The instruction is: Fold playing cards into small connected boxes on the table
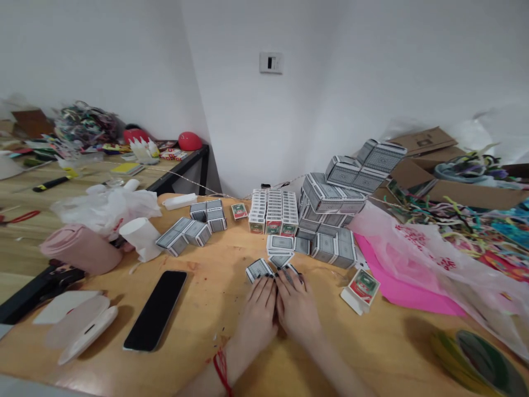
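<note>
Flat hands (276, 309) on patterned card boxes (270, 267)

Worktop (215, 309) — bare strip between black phone (156, 310) and hands, passable. Ahead: stacked card boxes (330, 220) and rows of small packs (273, 212) block reach. Right: single pack (360, 289), pink plastic bag (413, 259) — crowded. Left: white paper cup (140, 237), pink roll (80, 249).

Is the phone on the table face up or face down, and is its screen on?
Cannot tell which face is up. The phone lies flat on the wooden table, left of the left hand; its upper surface is plain dark, unlit.
</note>
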Demonstrator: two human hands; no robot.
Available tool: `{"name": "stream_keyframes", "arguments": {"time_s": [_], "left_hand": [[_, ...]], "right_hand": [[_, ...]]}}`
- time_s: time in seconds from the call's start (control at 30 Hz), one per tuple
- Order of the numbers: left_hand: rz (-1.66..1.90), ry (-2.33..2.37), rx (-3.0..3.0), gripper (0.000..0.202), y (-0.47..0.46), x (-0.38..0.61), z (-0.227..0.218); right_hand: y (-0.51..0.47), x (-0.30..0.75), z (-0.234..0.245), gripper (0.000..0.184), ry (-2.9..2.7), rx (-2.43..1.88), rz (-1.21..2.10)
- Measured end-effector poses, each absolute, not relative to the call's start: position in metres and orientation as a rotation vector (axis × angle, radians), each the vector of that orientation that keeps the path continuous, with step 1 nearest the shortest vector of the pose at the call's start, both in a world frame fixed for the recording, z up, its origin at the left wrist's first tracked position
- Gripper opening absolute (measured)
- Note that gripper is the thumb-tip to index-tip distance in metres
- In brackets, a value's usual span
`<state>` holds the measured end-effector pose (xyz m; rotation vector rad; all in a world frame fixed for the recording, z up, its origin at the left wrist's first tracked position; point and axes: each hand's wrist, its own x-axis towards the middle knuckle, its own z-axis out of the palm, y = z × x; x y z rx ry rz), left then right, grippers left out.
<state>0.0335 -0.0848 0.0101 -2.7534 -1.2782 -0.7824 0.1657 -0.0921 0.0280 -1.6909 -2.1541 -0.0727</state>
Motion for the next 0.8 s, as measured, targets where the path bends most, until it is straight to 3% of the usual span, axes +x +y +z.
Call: {"name": "stream_keyframes", "arguments": {"time_s": [0.27,0.5,0.8], "left_hand": [[-0.764,-1.281,-2.779,0.059,-0.088,0.029,0.0],[-0.666,-1.469,-2.768,0.073,-0.079,0.007,0.017],[-0.595,-1.406,-2.77,0.062,-0.082,0.006,0.01]], "right_hand": [[-0.098,0.168,0.007,0.042,-2.101,-1.596,-0.091],[-0.096,0.179,-0.009,0.058,-1.922,-1.704,-0.027],[-0.094,0.176,-0.004,0.057,-1.952,-1.751,0.036]]}}
